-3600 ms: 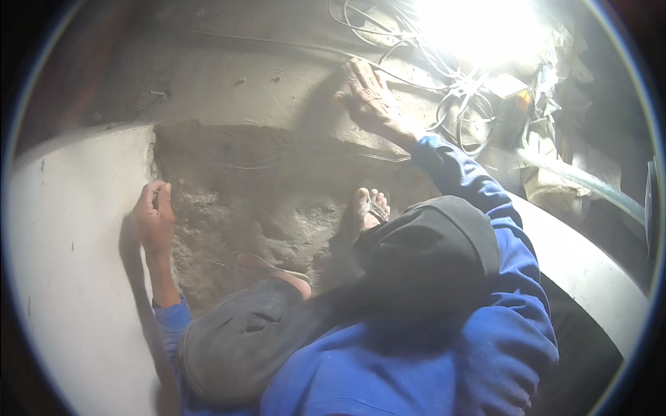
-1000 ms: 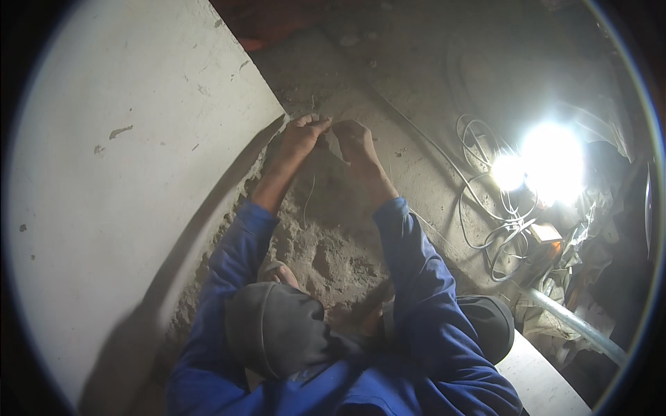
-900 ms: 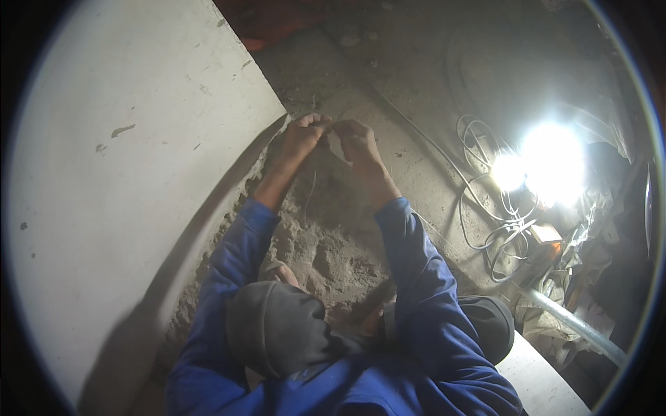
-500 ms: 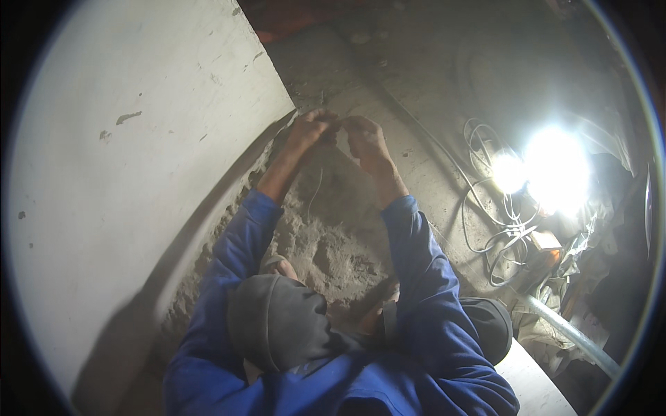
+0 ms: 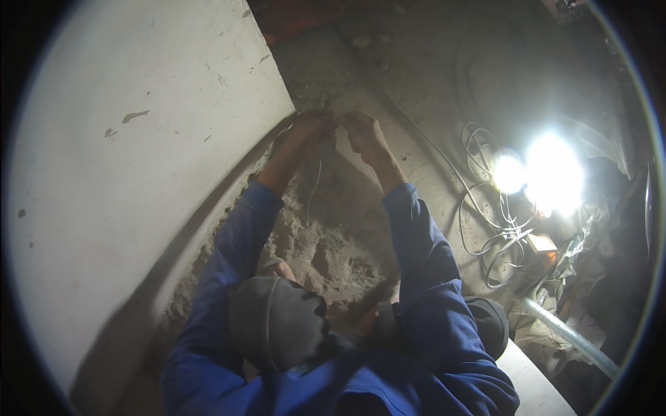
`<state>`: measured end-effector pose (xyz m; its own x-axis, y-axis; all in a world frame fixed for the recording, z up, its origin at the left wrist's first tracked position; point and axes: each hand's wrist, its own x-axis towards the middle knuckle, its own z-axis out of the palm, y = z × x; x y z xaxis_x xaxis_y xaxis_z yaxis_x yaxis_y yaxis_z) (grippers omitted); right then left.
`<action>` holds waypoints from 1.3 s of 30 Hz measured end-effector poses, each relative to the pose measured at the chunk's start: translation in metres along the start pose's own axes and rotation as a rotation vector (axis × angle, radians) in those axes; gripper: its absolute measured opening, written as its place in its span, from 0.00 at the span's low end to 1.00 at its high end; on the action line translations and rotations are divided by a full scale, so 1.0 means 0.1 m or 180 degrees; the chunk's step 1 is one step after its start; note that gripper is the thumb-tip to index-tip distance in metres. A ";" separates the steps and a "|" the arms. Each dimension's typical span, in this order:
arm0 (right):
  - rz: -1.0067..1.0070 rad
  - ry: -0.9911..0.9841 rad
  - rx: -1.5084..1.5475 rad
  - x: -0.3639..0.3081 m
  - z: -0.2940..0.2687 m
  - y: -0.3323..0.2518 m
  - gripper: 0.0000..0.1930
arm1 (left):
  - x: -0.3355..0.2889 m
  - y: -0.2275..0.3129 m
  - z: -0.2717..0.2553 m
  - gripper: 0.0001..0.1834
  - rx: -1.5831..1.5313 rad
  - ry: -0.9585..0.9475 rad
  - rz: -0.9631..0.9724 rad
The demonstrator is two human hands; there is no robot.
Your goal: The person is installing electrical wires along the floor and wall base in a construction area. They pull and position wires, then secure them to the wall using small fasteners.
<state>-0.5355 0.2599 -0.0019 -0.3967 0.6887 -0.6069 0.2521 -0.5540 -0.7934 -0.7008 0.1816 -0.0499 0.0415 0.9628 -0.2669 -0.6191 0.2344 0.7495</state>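
Note:
Close to the corner of a big white panel [image 5: 166,132], my left hand [image 5: 311,130] and my right hand [image 5: 362,133] meet at their fingertips. Both are closed, with fingers pinched together. A thin pale strand [image 5: 313,191], like string or wire, dangles below my left hand toward the rough ground; its upper end seems to run into those fingers. Whatever lies between the fingertips is too small and too shadowed to make out. Blue sleeves cover both forearms to near the wrists.
Broken, sandy ground [image 5: 326,256] lies between my arms and along the panel's lower edge. On the right stand glaring work lamps [image 5: 553,173] with tangled grey cables [image 5: 496,243]. A metal pipe [image 5: 569,336] and crumpled sheeting [image 5: 548,305] lie at lower right.
Both hands stay together at nearly the same spot, with the right wrist slightly turned. My left hand and forearm have darkened into shadow. More of the strand shows below the left hand.

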 end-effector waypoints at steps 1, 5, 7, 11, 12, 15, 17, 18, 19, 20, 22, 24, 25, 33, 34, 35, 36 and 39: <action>-0.0040 -0.0033 0.0013 0.01 0.00 0.01 0.10 | 0.01 0.01 0.02 0.30 0.0306 0.0171 -0.0061; -0.0115 -0.0115 0.0053 0.04 0.02 0.04 0.09 | 0.05 0.02 0.08 0.23 0.0356 0.0674 -0.0170; -0.0045 -0.0030 -0.0004 0.05 0.03 0.04 0.09 | 0.03 0.01 0.07 0.21 0.1589 0.0453 0.0688; -0.0005 0.0295 0.0046 0.07 0.03 0.03 0.09 | -0.09 -0.05 -0.03 0.17 0.3552 0.0103 0.1049; 0.0023 0.0391 0.0098 0.07 0.02 0.03 0.10 | -0.12 -0.08 -0.04 0.16 0.3057 0.0180 0.0309; -0.0233 0.0423 0.0031 0.05 0.00 0.02 0.12 | -0.21 -0.13 -0.04 0.15 0.2191 -0.0050 -0.0123; -0.0301 0.0416 0.0064 0.01 0.01 0.02 0.12 | -0.25 -0.13 0.00 0.15 0.2798 -0.0344 0.0603; -0.0337 0.0399 0.0070 -0.01 0.03 0.02 0.12 | -0.28 -0.17 0.07 0.16 0.2210 -0.0044 0.0693; -0.0268 0.0398 0.0187 -0.04 0.05 0.02 0.12 | -0.30 -0.16 0.10 0.16 0.1521 0.0142 0.0687; -0.0284 0.0401 0.0215 -0.06 0.07 0.02 0.11 | -0.33 -0.16 0.14 0.17 0.0306 0.0197 0.0625; -0.0260 0.0385 0.0286 -0.11 0.10 0.02 0.11 | -0.28 -0.12 0.18 0.15 0.1743 0.0256 0.0944; -0.0296 0.0452 0.0355 -0.14 0.12 0.02 0.11 | -0.18 -0.06 0.19 0.14 0.3004 0.0192 0.1143; -0.0394 0.0373 0.0295 -0.15 0.13 0.02 0.11 | -0.13 -0.04 0.19 0.13 0.3534 0.0151 0.1178; -0.0649 0.0311 -0.0092 -0.09 0.16 0.12 0.12 | -0.11 -0.01 0.26 0.08 0.2837 0.0396 0.1214; -0.0728 0.0311 -0.0151 -0.09 0.17 0.13 0.12 | -0.13 -0.01 0.28 0.09 0.2780 0.0472 0.1173; -0.0805 0.0316 -0.0207 -0.10 0.18 0.13 0.12 | -0.15 0.01 0.28 0.10 0.3399 0.0516 0.1161; -0.0803 0.0354 -0.0278 -0.11 0.19 0.13 0.12 | -0.16 0.03 0.29 0.11 0.3877 0.0539 0.1400; -0.0789 0.0332 -0.0497 -0.14 0.20 0.11 0.13 | -0.16 0.05 0.32 0.17 0.0382 0.0789 0.0437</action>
<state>-0.5448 0.2346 -0.0009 -0.3724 0.8426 -0.3890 0.2948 -0.2901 -0.9105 -0.6798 0.1717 -0.0223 -0.2379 0.9280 -0.2867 -0.5080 0.1327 0.8511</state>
